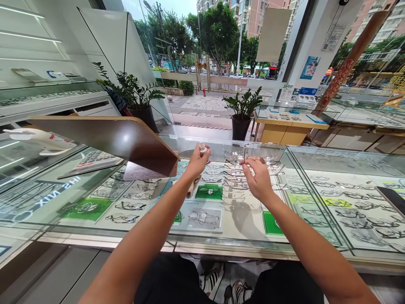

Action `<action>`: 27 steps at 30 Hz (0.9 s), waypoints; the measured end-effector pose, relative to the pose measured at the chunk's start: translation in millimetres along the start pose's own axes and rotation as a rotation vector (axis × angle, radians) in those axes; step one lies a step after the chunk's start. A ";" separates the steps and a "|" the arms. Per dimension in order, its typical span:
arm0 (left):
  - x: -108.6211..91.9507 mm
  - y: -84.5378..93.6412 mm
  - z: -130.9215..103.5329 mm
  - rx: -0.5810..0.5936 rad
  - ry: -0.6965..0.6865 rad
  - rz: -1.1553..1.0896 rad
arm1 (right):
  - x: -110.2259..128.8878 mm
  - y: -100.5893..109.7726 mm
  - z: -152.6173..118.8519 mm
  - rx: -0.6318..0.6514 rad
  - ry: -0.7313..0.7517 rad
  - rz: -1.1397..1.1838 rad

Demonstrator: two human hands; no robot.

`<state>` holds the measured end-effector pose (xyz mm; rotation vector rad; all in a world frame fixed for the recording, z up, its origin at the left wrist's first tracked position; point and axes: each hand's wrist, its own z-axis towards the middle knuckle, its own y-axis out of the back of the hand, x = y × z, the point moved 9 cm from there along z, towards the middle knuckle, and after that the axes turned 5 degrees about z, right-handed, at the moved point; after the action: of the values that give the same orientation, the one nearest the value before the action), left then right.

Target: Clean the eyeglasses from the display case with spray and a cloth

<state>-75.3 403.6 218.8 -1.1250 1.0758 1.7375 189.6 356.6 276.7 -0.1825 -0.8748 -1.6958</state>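
Observation:
My left hand [198, 160] is closed around a small white spray bottle [202, 147], its nozzle end standing above my fingers. A pale, crumpled cloth [191, 188] shows just below that wrist, partly hidden by my forearm; whether my fingers also hold it is unclear. In my right hand [257, 175], thumb and fingers pinch a pair of thin-framed eyeglasses [244, 152], with a dark reddish part upright at the fingertips. The rest of the frame is hard to separate from the glasses behind it. Both hands are above the glass display case [202, 245].
Rows of eyeglasses [126, 206] lie inside the case. To the left, a brown board [110, 135] stands tilted near a keyboard [91, 162] and a white model plane [41, 139]. A dark phone-like slab [392, 200] lies at right. Potted plants [242, 114] stand beyond the counter.

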 end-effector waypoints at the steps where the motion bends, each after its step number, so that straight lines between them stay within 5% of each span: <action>1: -9.1 -6.9 -5.5 0.040 -0.012 -0.120 | 1.3 0.3 0.1 0.001 -0.004 0.013; 8: -61.0 -57.6 -52.4 0.481 0.069 -0.555 | 14.1 -2.4 -0.6 0.074 -0.041 0.238; 14: -61.2 -73.4 -67.1 0.643 0.151 -0.556 | 11.6 -14.8 -3.7 0.215 -0.177 0.486; 17: -60.6 -74.1 -67.2 0.626 0.115 -0.514 | 9.8 -22.2 -6.4 0.280 -0.237 0.603; 22: -69.4 -61.4 -60.2 0.430 -0.132 -0.241 | 12.0 -37.1 -12.4 0.401 -0.337 0.787; 27: -71.7 -66.0 -61.8 0.438 -0.186 -0.090 | 12.9 -44.1 -16.3 0.438 -0.385 0.837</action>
<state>23.3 356.3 255.7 -0.7127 1.1940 1.4128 151.3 339.0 252.3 -0.5056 -1.2117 -0.6785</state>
